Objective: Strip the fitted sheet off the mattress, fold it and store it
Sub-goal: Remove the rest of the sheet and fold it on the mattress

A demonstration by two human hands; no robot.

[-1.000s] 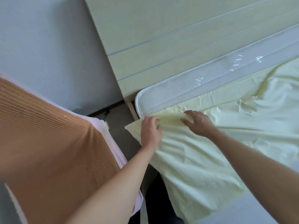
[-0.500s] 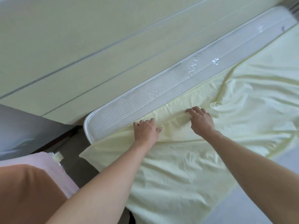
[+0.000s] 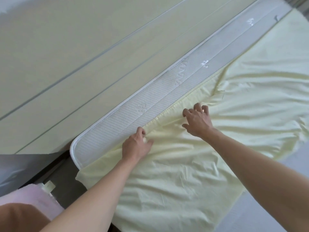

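The pale yellow fitted sheet (image 3: 184,178) lies loose and wrinkled over the bed, pulled back from the head end. A strip of bare white mattress (image 3: 127,118) shows along that end. My left hand (image 3: 137,146) pinches the sheet's gathered hem close to the mattress corner. A little to the right along the same hem, my right hand (image 3: 198,121) sits with its fingers arched and clawed into the fabric. The sheet's left corner (image 3: 83,174) hangs over the side of the bed.
A pale wooden headboard (image 3: 83,56) runs along the far side of the mattress. Dark floor (image 3: 50,166) shows in the gap at the left. My pink and brown clothing (image 3: 25,210) fills the lower left corner.
The view has swung right along the headboard. Both hands have slid right along the hem; my right hand's fingers have gone from flat to arched.
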